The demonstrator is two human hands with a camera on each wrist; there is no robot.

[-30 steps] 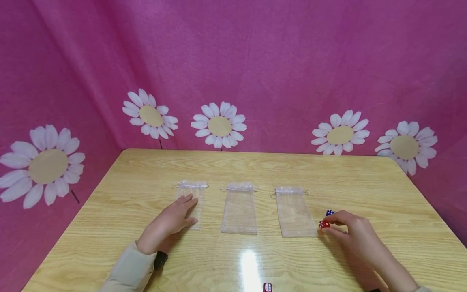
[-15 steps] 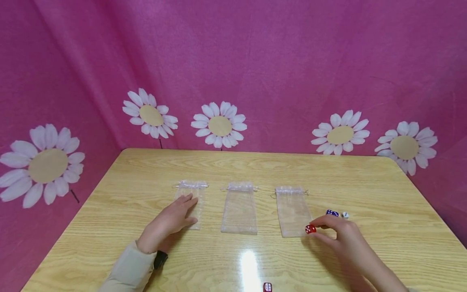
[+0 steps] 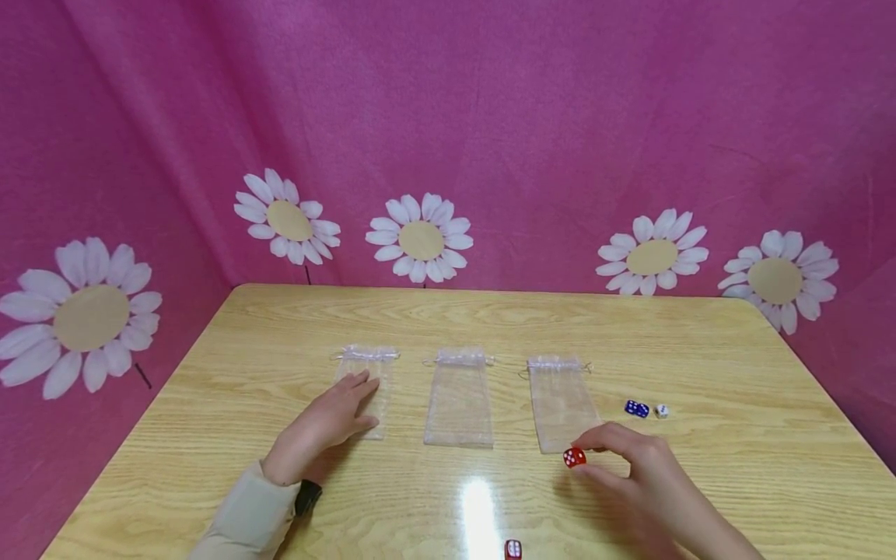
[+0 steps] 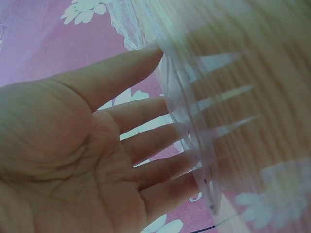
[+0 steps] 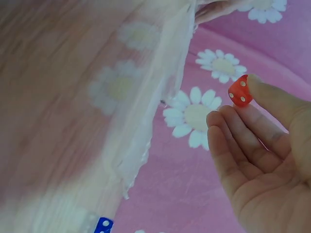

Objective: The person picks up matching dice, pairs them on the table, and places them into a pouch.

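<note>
Between thumb and fingertips my right hand pinches a red die with white pips, held at the near edge of the right sheer drawstring pouch. The right wrist view shows the same red die at the thumb tip. My left hand lies with fingers spread on the left sheer pouch. In the left wrist view the fingers are straight against the pouch's sheer fabric. A third pouch lies flat between the other two.
Two blue dice and a white die sit right of the right pouch. Another red die is at the front of the wooden table. A pink cloth printed with daisies hangs behind.
My right hand has carried the red die left and toward the front, away from the blue and white dice, which now show fully. My left hand has stayed in place.
</note>
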